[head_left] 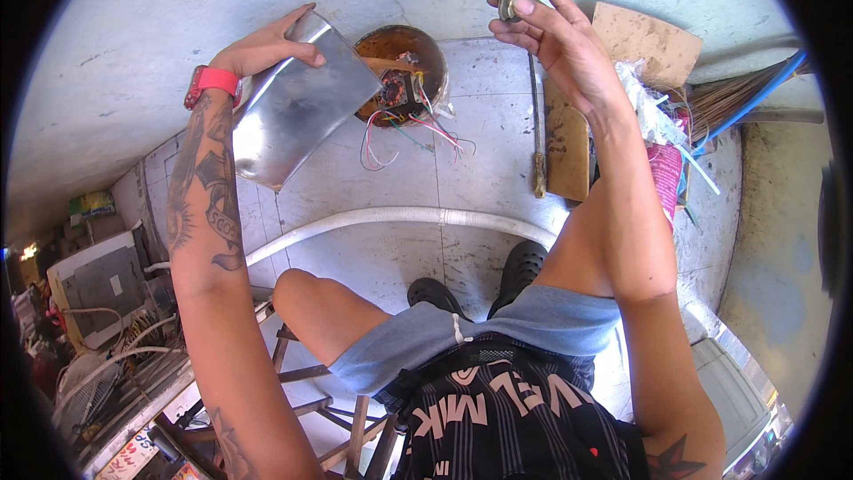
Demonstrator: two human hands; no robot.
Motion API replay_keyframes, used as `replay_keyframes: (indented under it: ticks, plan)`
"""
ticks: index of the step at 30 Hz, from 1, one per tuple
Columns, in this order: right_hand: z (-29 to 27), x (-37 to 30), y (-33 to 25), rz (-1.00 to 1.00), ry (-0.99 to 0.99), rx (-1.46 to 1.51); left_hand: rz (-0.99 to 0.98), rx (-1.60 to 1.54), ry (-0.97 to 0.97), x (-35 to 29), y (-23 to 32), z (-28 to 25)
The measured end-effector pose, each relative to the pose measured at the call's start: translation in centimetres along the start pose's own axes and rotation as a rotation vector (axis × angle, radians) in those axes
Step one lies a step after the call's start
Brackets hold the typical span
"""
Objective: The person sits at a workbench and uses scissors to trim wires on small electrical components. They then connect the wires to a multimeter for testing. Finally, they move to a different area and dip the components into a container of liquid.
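My left hand (271, 46) is closed on the upper edge of a shiny sheet-metal piece (306, 116), thumb on its face and fingers behind. The piece is tilted over the floor; I cannot tell whether it is a flat panel or a box. Raised at the upper right, my right hand (569, 49) pinches a small round metal ring or cap (509, 2) between thumb and fingers. Between both hands, a rusty round metal housing (425, 40) stands on the floor. Inside it sits a part with copper-coloured windings (397, 89), and loose wires (426, 124) spill over the rim.
A white hose (391, 216) curves across the tiled floor before my feet. To the right are a long thin screwdriver-like tool (538, 160), cardboard (569, 151), plastic bags (644, 116) and a broom (737, 89). Cluttered appliances (98, 284) stand at the left.
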State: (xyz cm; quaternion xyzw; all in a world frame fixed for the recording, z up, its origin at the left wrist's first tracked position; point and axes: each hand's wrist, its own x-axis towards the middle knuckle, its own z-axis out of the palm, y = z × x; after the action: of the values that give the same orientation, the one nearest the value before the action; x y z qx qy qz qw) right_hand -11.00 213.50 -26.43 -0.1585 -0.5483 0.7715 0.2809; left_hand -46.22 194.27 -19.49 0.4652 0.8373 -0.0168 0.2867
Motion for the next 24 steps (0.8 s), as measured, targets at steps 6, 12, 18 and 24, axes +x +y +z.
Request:
replay_keyframes:
  ticks: [6,12,18,24]
  plan:
    - [0.3,0.3,0.6,0.019,-0.007,0.007,-0.025,-0.028,0.059,-0.9,-2.7,-0.3]
    - [0.4,0.8,0.8,0.033,-0.034,0.001,-0.094,-0.109,-0.029,-2.4,-3.2,0.8]
    - [1.5,0.6,0.7,0.031,-0.043,-0.017,-0.053,-0.041,-0.087,-4.4,-1.7,1.4]
    - [1.8,0.7,0.7,0.050,-0.048,-0.005,0.033,-0.046,-0.080,-2.9,0.1,1.4]
